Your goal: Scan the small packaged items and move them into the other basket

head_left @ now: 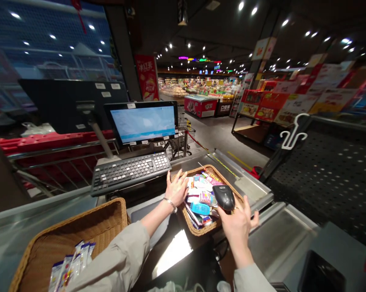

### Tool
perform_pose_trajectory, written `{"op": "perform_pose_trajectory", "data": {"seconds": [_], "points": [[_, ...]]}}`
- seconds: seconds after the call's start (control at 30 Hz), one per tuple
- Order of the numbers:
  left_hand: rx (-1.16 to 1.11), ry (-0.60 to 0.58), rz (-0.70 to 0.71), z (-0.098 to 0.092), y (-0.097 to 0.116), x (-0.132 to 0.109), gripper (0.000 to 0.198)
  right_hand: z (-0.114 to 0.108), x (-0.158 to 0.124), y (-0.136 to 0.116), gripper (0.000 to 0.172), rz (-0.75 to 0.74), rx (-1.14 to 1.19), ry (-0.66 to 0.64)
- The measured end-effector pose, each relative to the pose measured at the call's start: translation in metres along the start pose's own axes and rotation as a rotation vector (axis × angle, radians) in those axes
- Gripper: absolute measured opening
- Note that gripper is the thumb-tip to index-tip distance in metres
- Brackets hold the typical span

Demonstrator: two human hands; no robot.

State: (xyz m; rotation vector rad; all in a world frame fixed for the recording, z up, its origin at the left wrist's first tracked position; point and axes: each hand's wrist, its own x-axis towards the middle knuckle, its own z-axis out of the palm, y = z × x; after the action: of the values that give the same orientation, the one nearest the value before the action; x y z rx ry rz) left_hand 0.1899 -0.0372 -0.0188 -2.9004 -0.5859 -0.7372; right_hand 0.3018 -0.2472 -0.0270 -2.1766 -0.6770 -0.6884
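Observation:
A wicker basket [197,232] full of small colourful packets [201,184] stands on the counter in front of me. My left hand [176,190] is at its left rim, fingers spread, the fingertips by the packets; nothing shows in its grasp. In my right hand [239,221] is a black barcode scanner [223,197], its head above the right side of the basket. The thumb and some fingers are around its lower part, while other fingers stick out to the right. The scanner's handle is mostly hidden. A light-blue round-edged packet [200,208] lies on top of the pile.
At lower left, a larger wicker basket [110,217] holds several slim white packets [75,261]. A keyboard [131,170] and a lit monitor [144,123] stand behind. A black perforated panel [328,170] with white hooks [294,134] rises at right. A dark device [322,269] lies at lower right.

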Motion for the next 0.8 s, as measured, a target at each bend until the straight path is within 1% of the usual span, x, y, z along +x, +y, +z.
{"op": "perform_pose_trajectory", "data": {"seconds": [0.1, 0.27, 0.4, 0.53, 0.6, 0.7, 0.8], "points": [[0.006, 0.027, -0.035, -0.010, -0.013, -0.017, 0.038, 0.011, 0.000, -0.014, 0.045, -0.023, 0.048, -0.029], [0.039, 0.076, -0.126, -0.033, -0.035, -0.051, 0.036, 0.030, -0.006, -0.041, 0.041, -0.131, 0.148, -0.076], [0.093, 0.109, -0.201, -0.054, -0.056, -0.084, 0.031, 0.038, -0.012, -0.069, 0.039, -0.195, 0.223, -0.105], [0.152, 0.131, -0.297, -0.075, -0.077, -0.123, 0.029, 0.046, -0.021, -0.098, 0.040, -0.253, 0.305, -0.098], [0.187, 0.129, -0.358, -0.084, -0.085, -0.143, 0.029, 0.050, -0.027, -0.111, 0.040, -0.291, 0.335, -0.149], [0.234, 0.114, -0.457, -0.095, -0.096, -0.172, 0.029, 0.056, -0.039, -0.127, 0.035, -0.340, 0.375, -0.246], [0.273, 0.094, -0.553, -0.105, -0.106, -0.201, 0.028, 0.059, -0.050, -0.142, 0.034, -0.377, 0.426, -0.299]]}}
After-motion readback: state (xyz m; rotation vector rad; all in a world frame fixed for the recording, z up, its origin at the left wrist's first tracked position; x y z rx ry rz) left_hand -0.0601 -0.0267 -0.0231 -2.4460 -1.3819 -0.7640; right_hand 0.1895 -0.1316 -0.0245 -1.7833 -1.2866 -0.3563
